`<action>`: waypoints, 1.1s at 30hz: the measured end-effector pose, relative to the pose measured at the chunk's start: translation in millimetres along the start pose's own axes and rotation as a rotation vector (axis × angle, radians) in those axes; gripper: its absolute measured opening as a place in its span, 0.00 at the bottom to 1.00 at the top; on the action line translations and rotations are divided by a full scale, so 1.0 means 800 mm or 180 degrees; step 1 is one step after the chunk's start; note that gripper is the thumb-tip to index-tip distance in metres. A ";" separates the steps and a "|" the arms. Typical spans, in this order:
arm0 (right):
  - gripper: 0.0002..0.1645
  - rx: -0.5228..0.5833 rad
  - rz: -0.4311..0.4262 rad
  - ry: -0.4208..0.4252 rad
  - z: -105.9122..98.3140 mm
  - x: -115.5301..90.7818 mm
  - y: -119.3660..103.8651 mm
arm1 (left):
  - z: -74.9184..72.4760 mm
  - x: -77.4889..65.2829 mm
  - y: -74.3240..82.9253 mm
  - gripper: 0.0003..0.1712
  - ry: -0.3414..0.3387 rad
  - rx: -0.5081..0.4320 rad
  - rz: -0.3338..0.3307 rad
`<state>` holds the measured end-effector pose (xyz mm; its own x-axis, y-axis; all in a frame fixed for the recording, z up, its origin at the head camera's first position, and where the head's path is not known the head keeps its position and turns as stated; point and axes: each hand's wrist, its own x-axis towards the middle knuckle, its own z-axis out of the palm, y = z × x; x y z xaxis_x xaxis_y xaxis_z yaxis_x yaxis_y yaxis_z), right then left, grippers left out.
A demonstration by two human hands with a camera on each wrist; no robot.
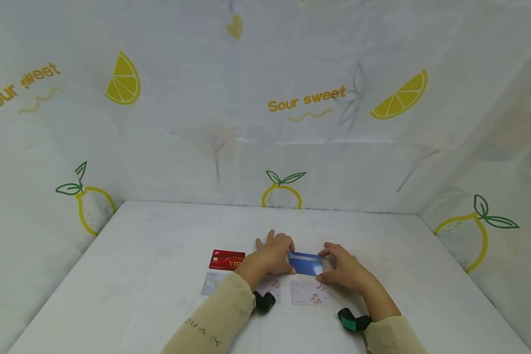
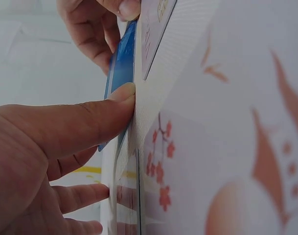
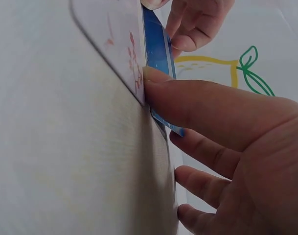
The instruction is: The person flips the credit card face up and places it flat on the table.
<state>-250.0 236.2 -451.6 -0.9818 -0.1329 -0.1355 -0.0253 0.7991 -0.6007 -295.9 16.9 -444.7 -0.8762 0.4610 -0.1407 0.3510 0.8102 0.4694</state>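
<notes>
A blue card [image 1: 307, 264] with a pale stripe along its far side is held between my two hands, slightly tilted off the table in the wrist views. My left hand [image 1: 275, 253] pinches its left end, with the thumb [image 2: 114, 105] on the near edge and the other fingers spread beyond. At the right end, my right hand [image 1: 342, 268] grips it between thumb [image 3: 173, 93] and forefinger. Just in front lies a pale pink VIP card [image 1: 309, 293] with a flower print. Another flowered card [image 1: 272, 286] lies partly hidden under the left wrist.
A red VIP card [image 1: 225, 259] lies left of my left hand, and a silvery card [image 1: 212, 283] sits in front of it, partly covered by the forearm. The white table [image 1: 159, 236] ends at a lemon-printed cloth [image 1: 181, 98] behind and at both sides.
</notes>
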 end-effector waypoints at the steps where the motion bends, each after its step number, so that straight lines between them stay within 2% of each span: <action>1: 0.36 0.0002 0.0000 -0.0009 0.000 0.000 0.000 | 0.000 0.000 0.000 0.25 0.0001 -0.0001 0.0000; 16: 0.37 0.0083 -0.0087 -0.0055 -0.002 -0.003 0.002 | 0.001 0.000 -0.001 0.24 -0.0012 0.0061 0.0022; 24: 0.37 0.0087 0.0007 -0.0133 -0.004 -0.002 0.004 | -0.002 0.004 -0.020 0.29 -0.0166 0.0036 0.0281; 33: 0.38 0.0102 -0.0025 -0.0155 -0.007 -0.004 0.002 | -0.008 -0.002 -0.017 0.29 -0.0277 -0.0140 0.0245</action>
<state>-247.7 241.1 -447.7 -0.9713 -0.1681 -0.1685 -0.0261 0.7787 -0.6268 -301.7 2.7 -445.0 -0.8145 0.5525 -0.1770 0.3997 0.7555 0.5192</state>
